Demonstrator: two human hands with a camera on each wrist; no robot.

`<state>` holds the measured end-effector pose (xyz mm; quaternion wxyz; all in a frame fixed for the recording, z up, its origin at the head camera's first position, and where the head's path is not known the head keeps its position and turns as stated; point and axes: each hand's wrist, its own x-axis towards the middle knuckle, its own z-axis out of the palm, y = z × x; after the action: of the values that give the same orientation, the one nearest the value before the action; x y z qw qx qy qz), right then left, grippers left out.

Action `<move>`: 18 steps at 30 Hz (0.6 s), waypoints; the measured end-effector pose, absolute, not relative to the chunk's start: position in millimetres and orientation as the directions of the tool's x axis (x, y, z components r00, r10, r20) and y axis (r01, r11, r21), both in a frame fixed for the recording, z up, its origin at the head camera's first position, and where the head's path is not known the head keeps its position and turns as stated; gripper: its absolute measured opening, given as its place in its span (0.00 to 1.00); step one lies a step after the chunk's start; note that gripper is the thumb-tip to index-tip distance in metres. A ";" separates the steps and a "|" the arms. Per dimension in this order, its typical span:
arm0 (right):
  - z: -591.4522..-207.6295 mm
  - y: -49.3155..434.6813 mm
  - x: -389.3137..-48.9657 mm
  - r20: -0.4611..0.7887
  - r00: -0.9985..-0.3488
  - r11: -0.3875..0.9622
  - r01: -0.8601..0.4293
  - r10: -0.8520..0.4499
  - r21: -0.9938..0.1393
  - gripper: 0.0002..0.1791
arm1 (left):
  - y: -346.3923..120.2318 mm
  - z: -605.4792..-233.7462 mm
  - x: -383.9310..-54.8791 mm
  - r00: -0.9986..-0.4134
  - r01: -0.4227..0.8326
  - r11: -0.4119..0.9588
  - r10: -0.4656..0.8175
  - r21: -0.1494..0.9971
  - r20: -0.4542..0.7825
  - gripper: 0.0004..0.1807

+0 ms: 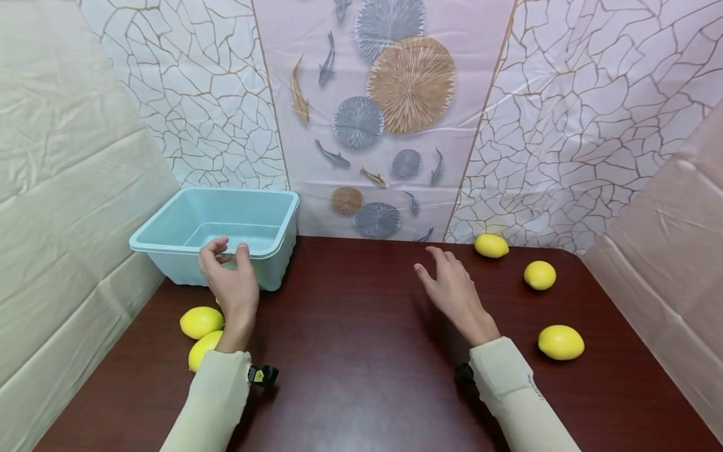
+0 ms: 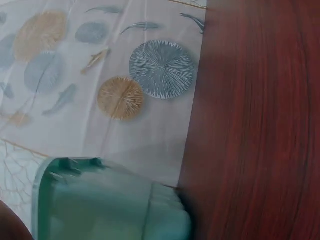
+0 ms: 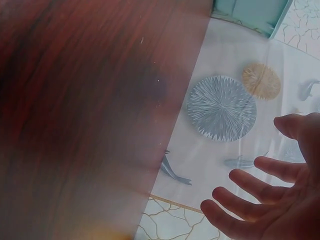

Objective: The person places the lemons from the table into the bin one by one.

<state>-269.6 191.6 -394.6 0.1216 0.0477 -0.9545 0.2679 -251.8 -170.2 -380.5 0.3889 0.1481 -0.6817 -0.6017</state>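
Observation:
In the head view my left hand (image 1: 233, 285) hovers at the front rim of a light-blue plastic basin (image 1: 169, 263), thumb and fingers apart and bent, with nothing between them. Two yellow lemons, one farther back (image 1: 201, 322) and one nearer (image 1: 204, 351), lie by my left wrist; a sliver of yellow shows behind the hand. My right hand (image 1: 452, 292) is over the table right of the middle, its fingers spread and holding nothing. The right wrist view shows these fingers (image 3: 255, 187) loosely extended. In the left wrist view only a dark edge of the hand appears beside the basin.
On the right of the dark red wooden table (image 1: 361, 376) lie three more lemons: at the back (image 1: 491, 245), at mid-depth (image 1: 540, 275) and nearer (image 1: 561, 342). A patterned cloth (image 1: 361, 176) hangs along the back edge, and beige cloth (image 1: 68, 188) closes off both sides.

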 end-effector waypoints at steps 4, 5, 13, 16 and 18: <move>-396.1 190.7 -268.2 0.249 -0.968 0.848 -0.163 -0.038 -0.504 0.32 | -176.5 -382.7 -256.5 -0.620 0.273 0.084 -0.746 0.958 0.242 0.25; -396.0 191.0 -268.1 0.248 -0.968 0.845 -0.164 -0.038 -0.510 0.32 | -178.1 -382.3 -257.7 -0.620 0.288 0.023 -0.758 0.957 0.205 0.26; -395.4 186.9 -268.6 0.223 -0.974 0.833 -0.160 -0.045 -0.530 0.33 | -190.4 -384.1 -258.5 -0.696 0.311 -0.281 -0.718 0.908 0.016 0.32; -394.4 181.9 -269.5 0.234 -0.970 0.841 -0.180 -0.066 -0.510 0.33 | -194.8 -384.3 -259.3 -0.709 0.321 -0.327 -0.705 0.889 -0.004 0.33; -393.3 178.4 -269.6 0.242 -0.966 0.848 -0.199 -0.087 -0.491 0.33 | -197.7 -383.9 -260.6 -0.728 0.332 -0.394 -0.685 0.857 -0.033 0.34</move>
<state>-269.6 178.4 -393.3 0.1059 0.0749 -0.9554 0.2653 -260.6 -197.7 -383.9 0.3133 0.1949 -0.4527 -0.8118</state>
